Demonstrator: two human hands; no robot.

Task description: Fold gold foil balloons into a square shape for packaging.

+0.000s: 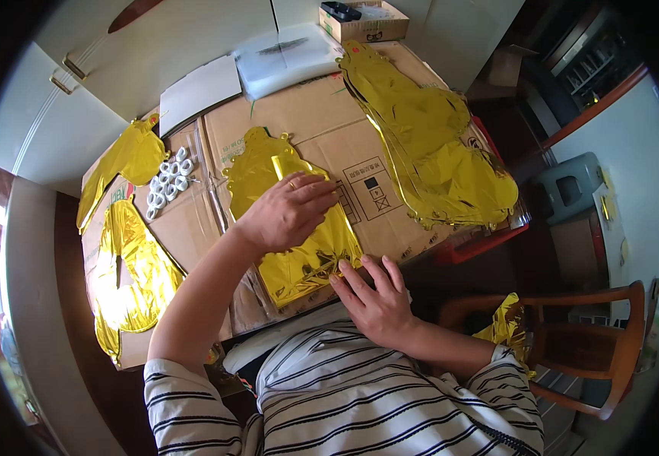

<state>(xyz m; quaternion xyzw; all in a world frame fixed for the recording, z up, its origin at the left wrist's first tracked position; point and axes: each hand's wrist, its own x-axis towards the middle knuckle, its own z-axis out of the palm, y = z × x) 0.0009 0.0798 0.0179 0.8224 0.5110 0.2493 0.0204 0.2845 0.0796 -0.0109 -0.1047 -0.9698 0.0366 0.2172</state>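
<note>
A flat gold foil balloon (257, 163), without air in it, lies in front of me on a cardboard sheet (299, 102). Across its middle rests my left hand (291, 210), palm down, the fingers stretched toward the right and lying on the foil. My right hand (379, 304) touches the balloon's near right corner, its fingers spread. The foil is creased around that corner. Neither hand visibly grips anything, though the left palm hides part of the foil.
More flat gold foil balloons lie right (436, 144) and left (136, 258). Beside the left ones sit several small white rolls (170, 182). Toward the back are a clear plastic pack (284, 59), a grey board (200, 91) and a small box (364, 26). A wooden chair (573, 346) stands right.
</note>
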